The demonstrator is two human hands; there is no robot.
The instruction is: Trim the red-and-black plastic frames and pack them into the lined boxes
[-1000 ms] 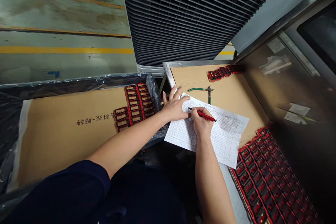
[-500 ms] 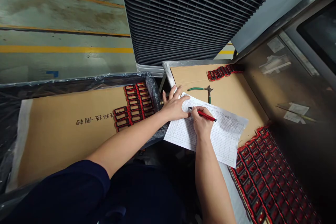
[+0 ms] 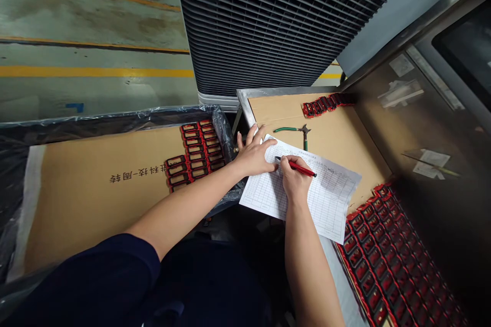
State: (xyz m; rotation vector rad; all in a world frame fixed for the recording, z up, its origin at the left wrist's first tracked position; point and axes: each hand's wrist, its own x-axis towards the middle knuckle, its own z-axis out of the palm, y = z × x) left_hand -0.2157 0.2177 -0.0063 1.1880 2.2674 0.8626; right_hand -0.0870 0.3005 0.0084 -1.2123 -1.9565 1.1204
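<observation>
A printed sheet with a table grid (image 3: 330, 199) lies at a slant over the front edge of the cardboard-covered bench. My left hand (image 3: 253, 156) rests on its upper left corner, fingers spread. In my right hand (image 3: 297, 179) is a red pen (image 3: 303, 167), its tip on the paper close to my left thumb. Just beyond the sheet lie green-handled cutters (image 3: 306, 138), jaws apart, touched by neither hand.
Red-and-black frames (image 3: 387, 260) fill the bench's lower right, and a short row (image 3: 326, 104) lies at its back. A plastic-lined box (image 3: 76, 204) at left holds more frames (image 3: 197, 150) on cardboard. A black slatted rack (image 3: 276, 25) stands behind; a metal panel (image 3: 414, 112) rises at right.
The view has shifted very slightly. Both hands, the pen and the sheet keep almost the same places.
</observation>
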